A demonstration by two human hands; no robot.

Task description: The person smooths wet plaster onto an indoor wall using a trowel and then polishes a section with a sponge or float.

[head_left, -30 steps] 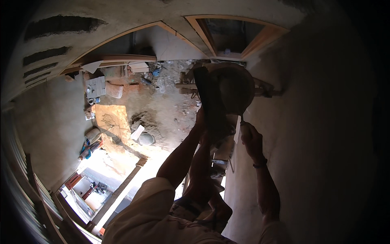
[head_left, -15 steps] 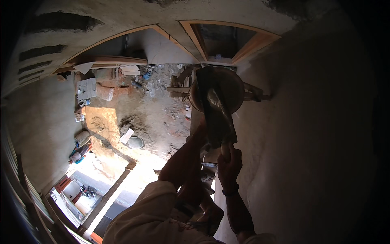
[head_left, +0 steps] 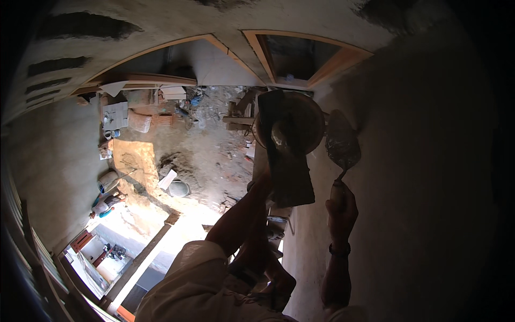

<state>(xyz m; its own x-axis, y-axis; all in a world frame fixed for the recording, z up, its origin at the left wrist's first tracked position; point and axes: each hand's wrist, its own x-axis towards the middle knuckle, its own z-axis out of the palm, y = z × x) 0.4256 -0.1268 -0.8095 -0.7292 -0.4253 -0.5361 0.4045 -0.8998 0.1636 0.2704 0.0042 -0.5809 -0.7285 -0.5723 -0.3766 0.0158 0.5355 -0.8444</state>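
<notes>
A long dark plastering float [head_left: 293, 182] lies nearly level in front of me, with some wet mortar [head_left: 280, 133] on its face. My left hand [head_left: 263, 181] is closed beneath it, its fingers mostly hidden by the board. To the right, my right hand [head_left: 342, 212] grips the handle of a pointing trowel [head_left: 343, 145], whose leaf-shaped blade is up against or very near the grey plastered wall [head_left: 407, 188]; whether it touches I cannot tell. Below the float is a round basin [head_left: 310, 115], partly covered by it.
Wooden planks [head_left: 240, 121] stick out beside the basin. Far below, the dirt floor [head_left: 209, 155] holds rubble, a grey bucket [head_left: 179, 188], a sack [head_left: 139, 122] and bricks. Wood-framed openings [head_left: 306, 59] lie ahead. A wooden beam [head_left: 142, 257] crosses at the lower left.
My right hand has swung the trowel off the float, rightward to the wall. Less mortar shows on the float, which has barely shifted under my left hand.
</notes>
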